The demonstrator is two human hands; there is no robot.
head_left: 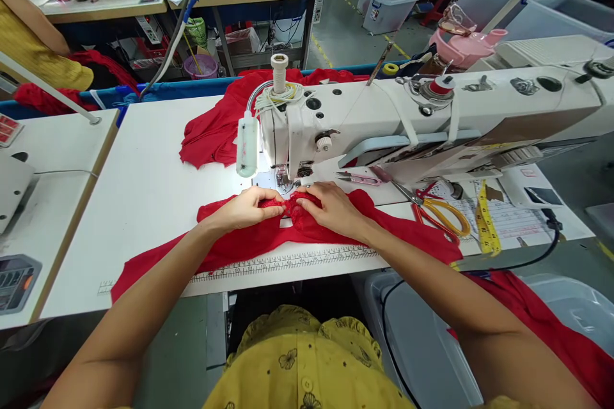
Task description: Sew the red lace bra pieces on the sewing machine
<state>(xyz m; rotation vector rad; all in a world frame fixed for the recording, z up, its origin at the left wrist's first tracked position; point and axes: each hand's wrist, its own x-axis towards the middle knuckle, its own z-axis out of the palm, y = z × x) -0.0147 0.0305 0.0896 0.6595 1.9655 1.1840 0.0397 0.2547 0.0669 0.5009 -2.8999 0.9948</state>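
Head view: both my hands are on the red fabric (pixel 268 239) at the bench (pixel 148 192), right in front of the sewing machine (pixel 384 124).

Left hand (pixel 249 208): fingers closed in a pinch on a lacy edge of the fabric, just left of the needle area (pixel 284 180). Right hand (pixel 330 208): fingers curled down, pressing and gripping the same bunched piece, thumb side toward the left hand. The two hands nearly touch, fingertips meeting over the lace just below the presser foot.

Fabric lies flat across the bench front edge, over the printed ruler strip (pixel 288 262), spreading left toward the bench corner and right off the edge into a grey bin (pixel 422 339) beside my knee. A second heap of red cloth (pixel 215 128) sits behind the machine, well apart from my hands.

Machine lamp (pixel 247 144) is lit, hanging just left of the needle. White thread cone (pixel 279 73) stands upright on top of the machine.

Right of my hands, on the bench: yellow-handled scissors (pixel 444 214), near a yellow tape measure (pixel 487 227). Small snips (pixel 357 177) lie under the machine arm.
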